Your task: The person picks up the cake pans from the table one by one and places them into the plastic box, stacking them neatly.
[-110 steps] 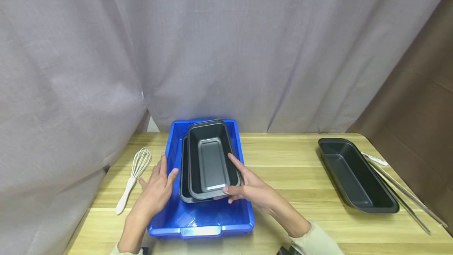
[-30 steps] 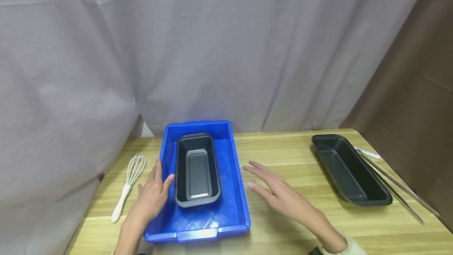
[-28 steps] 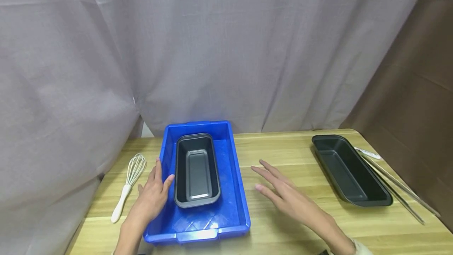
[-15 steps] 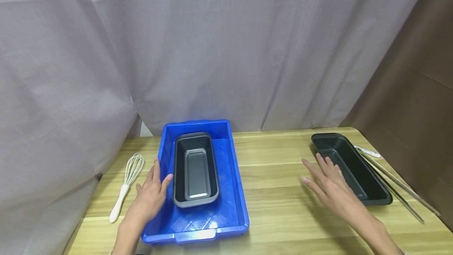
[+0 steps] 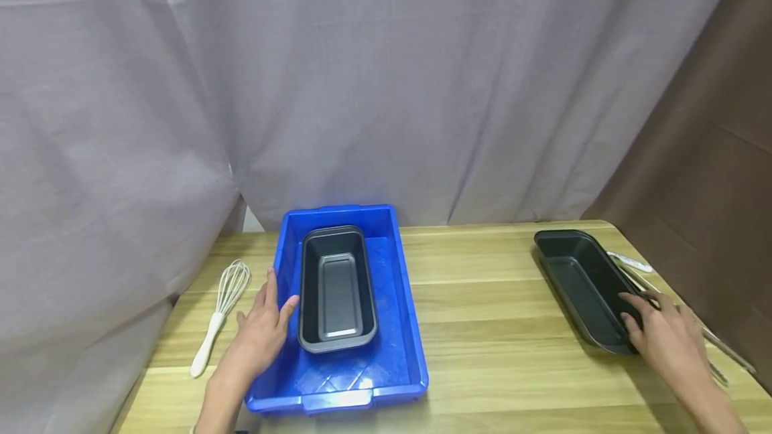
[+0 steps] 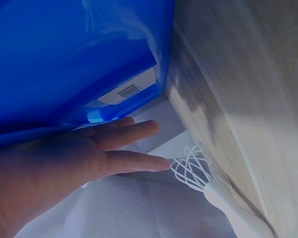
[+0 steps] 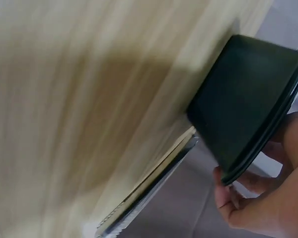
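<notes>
My left hand (image 5: 261, 333) rests with straight fingers on the left wall of the blue bin (image 5: 403, 286); the left wrist view shows those fingers along the bin's outer side. Inside the bin lies a dark loaf pan (image 5: 339, 293); a second rim, seen earlier under it, is hidden. At the right, my right hand (image 5: 669, 337) grips the near right corner of another dark loaf pan (image 5: 582, 286), thumb inside and fingers outside the rim. In the right wrist view, the fingers of my right hand (image 7: 268, 193) curl round the rim of that pan (image 7: 248, 94).
A white whisk (image 5: 214, 327) lies on the wooden table (image 5: 482, 327) left of the bin. Long thin metal tools (image 5: 724, 347) and a white handle (image 5: 630, 262) lie beside the right pan. Grey curtains (image 5: 386, 86) hang behind, with a brown one (image 5: 712, 153) at the right.
My right hand has let go of the pan in the bin, moved right across the table and taken hold of the right pan's corner. My left hand has stayed at the bin's left wall.
</notes>
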`<state>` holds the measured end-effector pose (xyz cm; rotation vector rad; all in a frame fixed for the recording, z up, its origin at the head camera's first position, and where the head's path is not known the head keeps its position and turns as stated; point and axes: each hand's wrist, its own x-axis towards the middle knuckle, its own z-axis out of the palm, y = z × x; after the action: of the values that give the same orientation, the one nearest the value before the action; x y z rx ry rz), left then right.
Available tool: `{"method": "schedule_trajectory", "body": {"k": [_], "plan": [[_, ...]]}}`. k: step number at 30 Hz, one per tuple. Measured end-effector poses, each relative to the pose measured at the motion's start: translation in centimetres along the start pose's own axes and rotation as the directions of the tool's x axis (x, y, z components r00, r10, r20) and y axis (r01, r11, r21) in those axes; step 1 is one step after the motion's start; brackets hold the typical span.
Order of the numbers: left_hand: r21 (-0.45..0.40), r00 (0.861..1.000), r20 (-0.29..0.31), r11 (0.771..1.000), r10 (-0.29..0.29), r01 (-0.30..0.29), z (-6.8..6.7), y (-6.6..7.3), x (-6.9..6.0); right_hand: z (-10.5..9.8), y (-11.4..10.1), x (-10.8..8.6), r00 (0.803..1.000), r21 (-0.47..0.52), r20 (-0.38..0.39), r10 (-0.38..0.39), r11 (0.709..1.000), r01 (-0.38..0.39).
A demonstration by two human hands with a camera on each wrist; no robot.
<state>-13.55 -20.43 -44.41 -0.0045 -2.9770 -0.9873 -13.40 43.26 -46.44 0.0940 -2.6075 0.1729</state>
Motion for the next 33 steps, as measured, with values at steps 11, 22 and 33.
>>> {"method": "schedule_trajectory", "body": {"k": [11, 22, 33], "plan": [[0.003, 1.000, -0.005, 1.000, -0.002, 0.002, 0.0, 0.1, -0.2, 0.6, 3.6, 0.1, 0.994, 0.245, 0.108, -0.011, 0.969, -0.016], [-0.012, 1.000, -0.017, 1.000, 0.001, -0.001, 0.5, -0.4, 0.2, 1.6, 3.6, -0.9, 0.889, 0.669, 0.435, -0.144, 0.712, -0.212], [-0.018, 0.996, -0.080, 0.999, 0.047, -0.048, 2.9, -4.1, 1.8, 3.5, 4.2, -1.5, 0.769, 0.868, 0.490, -0.409, 0.146, -0.475]]}}
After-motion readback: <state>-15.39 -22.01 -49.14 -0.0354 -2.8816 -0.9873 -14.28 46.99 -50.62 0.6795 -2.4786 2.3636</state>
